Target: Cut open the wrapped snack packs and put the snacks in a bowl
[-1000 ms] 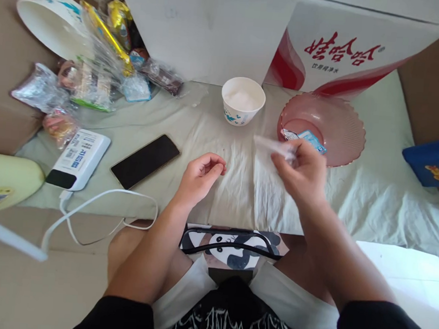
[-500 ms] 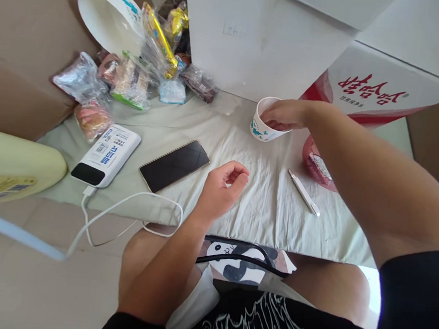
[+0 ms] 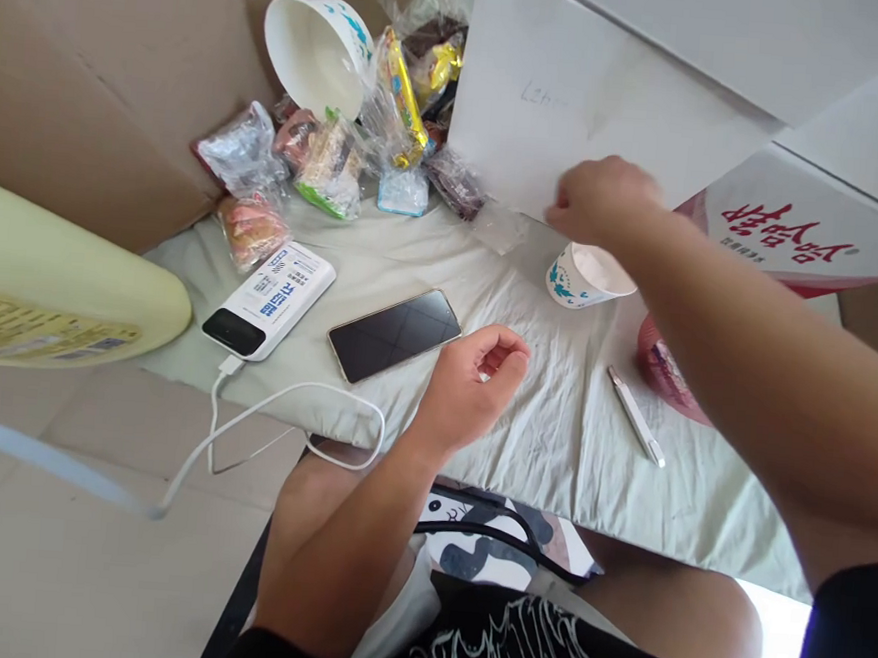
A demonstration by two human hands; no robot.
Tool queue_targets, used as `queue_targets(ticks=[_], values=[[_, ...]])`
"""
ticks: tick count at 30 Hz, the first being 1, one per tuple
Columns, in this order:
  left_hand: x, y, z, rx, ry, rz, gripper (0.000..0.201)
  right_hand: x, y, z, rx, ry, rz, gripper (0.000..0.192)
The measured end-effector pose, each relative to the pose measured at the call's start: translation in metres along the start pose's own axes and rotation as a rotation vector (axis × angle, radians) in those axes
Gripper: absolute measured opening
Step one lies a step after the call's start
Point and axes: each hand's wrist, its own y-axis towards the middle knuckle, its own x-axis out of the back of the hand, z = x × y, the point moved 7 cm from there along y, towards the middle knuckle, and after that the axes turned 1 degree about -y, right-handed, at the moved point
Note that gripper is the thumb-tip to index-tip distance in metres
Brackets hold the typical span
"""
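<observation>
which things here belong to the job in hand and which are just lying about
Likely in use:
paper cup, near the right hand
less surely, slim white tool and pink bowl

Likely just lying about:
phone, beside the left hand
power bank
wrapped snacks
tipped paper bowl
yellow container
</observation>
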Motion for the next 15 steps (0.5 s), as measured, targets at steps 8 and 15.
queue_targets(ticks=[8, 15], values=[[0.006, 0.0, -0.001, 0.0, -0.016, -0.032, 0.009, -0.099, 0.023, 0.071, -0.225, -0.069, 0.161, 0.068], [0.011, 0.002, -0.001, 0.001, -0.029, -0.055, 0.007, -0.106, 0.022, 0.053, -0.223, -0.041, 0.097, 0.039]])
